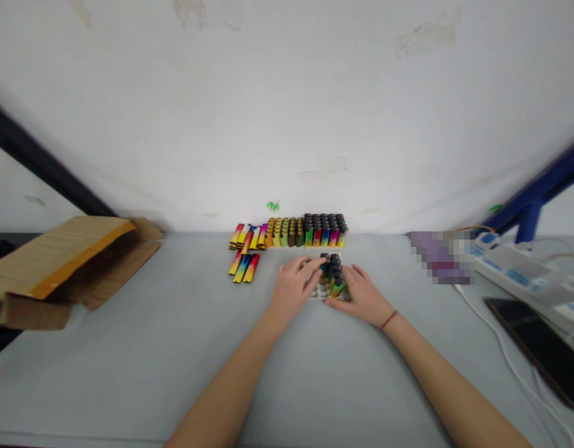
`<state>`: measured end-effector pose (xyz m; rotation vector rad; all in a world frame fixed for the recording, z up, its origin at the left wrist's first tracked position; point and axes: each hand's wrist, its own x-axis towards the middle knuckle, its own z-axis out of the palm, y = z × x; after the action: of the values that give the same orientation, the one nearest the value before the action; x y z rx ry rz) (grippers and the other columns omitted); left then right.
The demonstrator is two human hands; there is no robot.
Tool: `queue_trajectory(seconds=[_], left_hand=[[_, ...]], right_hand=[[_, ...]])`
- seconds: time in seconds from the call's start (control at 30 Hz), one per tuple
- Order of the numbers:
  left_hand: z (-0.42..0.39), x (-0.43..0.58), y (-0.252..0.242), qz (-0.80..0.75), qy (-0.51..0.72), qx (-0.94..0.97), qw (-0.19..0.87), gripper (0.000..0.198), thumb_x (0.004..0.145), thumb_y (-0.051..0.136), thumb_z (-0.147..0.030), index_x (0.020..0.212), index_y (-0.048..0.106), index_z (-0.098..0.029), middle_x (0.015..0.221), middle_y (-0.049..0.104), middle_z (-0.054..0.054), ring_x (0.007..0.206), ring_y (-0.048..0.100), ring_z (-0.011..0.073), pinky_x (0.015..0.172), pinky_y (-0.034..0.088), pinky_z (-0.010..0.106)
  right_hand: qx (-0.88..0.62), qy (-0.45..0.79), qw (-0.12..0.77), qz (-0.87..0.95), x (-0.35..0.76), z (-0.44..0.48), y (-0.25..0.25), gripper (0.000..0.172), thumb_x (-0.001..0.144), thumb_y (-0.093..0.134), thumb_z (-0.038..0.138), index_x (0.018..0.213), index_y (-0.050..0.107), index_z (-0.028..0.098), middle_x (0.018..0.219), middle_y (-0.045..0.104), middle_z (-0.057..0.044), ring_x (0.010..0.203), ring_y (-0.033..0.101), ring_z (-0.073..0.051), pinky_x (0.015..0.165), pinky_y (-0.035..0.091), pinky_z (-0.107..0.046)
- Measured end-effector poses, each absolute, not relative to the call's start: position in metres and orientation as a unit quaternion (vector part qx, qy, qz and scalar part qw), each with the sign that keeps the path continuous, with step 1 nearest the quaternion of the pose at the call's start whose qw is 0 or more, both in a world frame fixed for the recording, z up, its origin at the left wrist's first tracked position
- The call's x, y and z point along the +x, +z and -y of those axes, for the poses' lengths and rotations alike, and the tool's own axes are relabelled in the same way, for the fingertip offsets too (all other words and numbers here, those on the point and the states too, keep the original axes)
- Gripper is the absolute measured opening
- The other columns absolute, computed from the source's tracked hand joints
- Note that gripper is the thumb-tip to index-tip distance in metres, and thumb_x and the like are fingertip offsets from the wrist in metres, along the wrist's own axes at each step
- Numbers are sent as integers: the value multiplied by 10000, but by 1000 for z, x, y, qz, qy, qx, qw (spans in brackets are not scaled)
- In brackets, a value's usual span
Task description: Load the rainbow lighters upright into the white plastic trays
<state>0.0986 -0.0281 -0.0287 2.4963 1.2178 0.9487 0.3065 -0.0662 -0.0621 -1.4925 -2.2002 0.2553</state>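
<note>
Both my hands meet at the middle of a grey table [128, 354], around a small tray of upright colourful lighters [332, 274]. My left hand [293, 287] rests on the tray's left side, its fingers curled over the lighter tops. On the right side, my right hand [359, 295] has its fingers pressed against the tray; a red string circles that wrist. Behind them, a long row of upright lighters [314, 231] stands against the wall. Several loose lighters [244, 266] lie flat to the left.
An open cardboard box [67, 261] lies on its side at the left. At the right are a white power strip [524, 274] with cables, a dark phone [538, 348] and a blurred purple object [438, 255]. A white wall rises behind the table.
</note>
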Motion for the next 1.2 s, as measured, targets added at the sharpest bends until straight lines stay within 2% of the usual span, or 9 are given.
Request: queue_trajectory(seconds=[0.1, 0.2, 0.37, 0.5, 0.83, 0.93, 1.03, 1.13, 1.2], left_hand=[[26, 95, -23, -430, 310, 844, 82, 378, 1009, 425, -365, 1318, 616, -262, 1199, 674, 81, 1122, 611, 209, 971, 450, 348], [22, 85, -12, -535, 267, 801, 20, 410, 1007, 400, -356, 1321, 605, -190, 1205, 682, 123, 1096, 613, 263, 949, 459, 389], [13, 55, -4, -709, 137, 688, -77, 403, 976, 345, -249, 1160, 692, -159, 1187, 667, 190, 1055, 609, 335, 840, 488, 454], [11, 47, -5, -721, 88, 683, -74, 392, 962, 350, -231, 1082, 717, -163, 1215, 652, 206, 1083, 601, 352, 828, 499, 485], [12, 55, -9, -682, 87, 725, -21, 322, 969, 400, -238, 1166, 647, -176, 1145, 701, 168, 1126, 617, 335, 902, 486, 461], [4, 55, -12, -680, 187, 708, 42, 330, 972, 379, -210, 1162, 644, -161, 1062, 723, 165, 1043, 659, 300, 904, 473, 417], [-3, 58, -13, -637, 365, 649, 196, 261, 954, 415, -194, 1075, 646, -177, 932, 725, 99, 864, 672, 217, 815, 481, 315], [-5, 64, -12, -572, 485, 540, 381, 174, 942, 478, -277, 945, 625, -184, 748, 649, 12, 609, 566, 134, 619, 445, 230], [-4, 68, -13, -536, 508, 501, 451, 208, 921, 535, -371, 876, 610, -182, 688, 582, -21, 537, 491, 102, 532, 395, 198]], right_hand=[[-544, 90, 234, 801, 306, 66, -62, 789, 843, 641, 588, 1444, 427, 124, 1397, 583, -216, 1297, 546, -341, 1160, 298, -594], [-546, 89, 229, 801, 306, 66, -61, 790, 844, 637, 596, 1430, 439, 105, 1394, 583, -228, 1299, 544, -346, 1165, 293, -597], [-545, 91, 223, 803, 307, 66, -61, 787, 845, 635, 597, 1422, 450, 95, 1393, 582, -239, 1303, 544, -349, 1167, 293, -603], [-545, 87, 226, 803, 308, 66, -62, 788, 841, 637, 599, 1428, 450, 107, 1387, 589, -236, 1294, 553, -355, 1160, 301, -612], [-547, 87, 219, 803, 307, 66, -62, 797, 851, 623, 611, 1429, 443, 93, 1392, 584, -233, 1303, 547, -345, 1175, 289, -596], [-546, 84, 219, 804, 308, 66, -63, 800, 848, 624, 613, 1428, 441, 93, 1400, 578, -237, 1305, 546, -350, 1167, 299, -606], [-547, 83, 219, 804, 308, 66, -62, 801, 849, 623, 614, 1426, 442, 89, 1402, 576, -242, 1306, 545, -353, 1165, 304, -606], [-546, 84, 215, 805, 307, 66, -61, 804, 849, 626, 611, 1422, 440, 79, 1398, 578, -244, 1304, 547, -349, 1171, 299, -598], [-546, 85, 213, 806, 307, 66, -61, 809, 848, 630, 604, 1421, 435, 67, 1398, 576, -250, 1304, 546, -348, 1173, 297, -595]])
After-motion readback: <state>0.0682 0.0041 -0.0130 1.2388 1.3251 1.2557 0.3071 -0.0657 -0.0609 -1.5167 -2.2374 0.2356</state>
